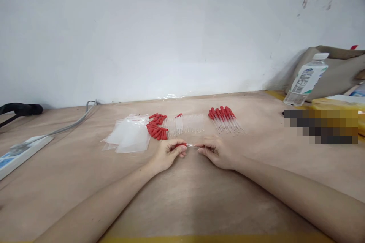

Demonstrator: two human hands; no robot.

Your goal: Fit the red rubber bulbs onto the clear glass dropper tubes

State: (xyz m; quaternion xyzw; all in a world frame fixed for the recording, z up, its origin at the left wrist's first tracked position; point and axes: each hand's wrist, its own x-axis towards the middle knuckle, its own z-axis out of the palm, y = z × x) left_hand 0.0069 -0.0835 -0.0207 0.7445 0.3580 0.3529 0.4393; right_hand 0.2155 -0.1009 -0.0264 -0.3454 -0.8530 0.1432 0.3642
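Observation:
Low over the table, in the middle, my two hands hold one glass dropper point(191, 145) lying sideways between them. My left hand point(170, 154) is closed around its red rubber bulb point(182, 144). The fingers of my right hand point(216, 152) pinch the clear tube at the other end, and partly hide it. Behind my left hand is a heap of red rubber bulbs point(157, 131). Beside it runs a row of clear glass tubes point(189, 123); whether some bulbs are joined to tubes I cannot tell. Several droppers with red bulbs point(224, 115) lie side by side behind my right hand.
Clear plastic bags point(131, 134) lie stacked to the left. Further left are a power strip point(31, 146) with a grey cable point(71, 125) and a black object point(21, 110). At right stand a water bottle point(306, 79), a grey-brown bag point(338, 70) and a yellow package point(339, 103).

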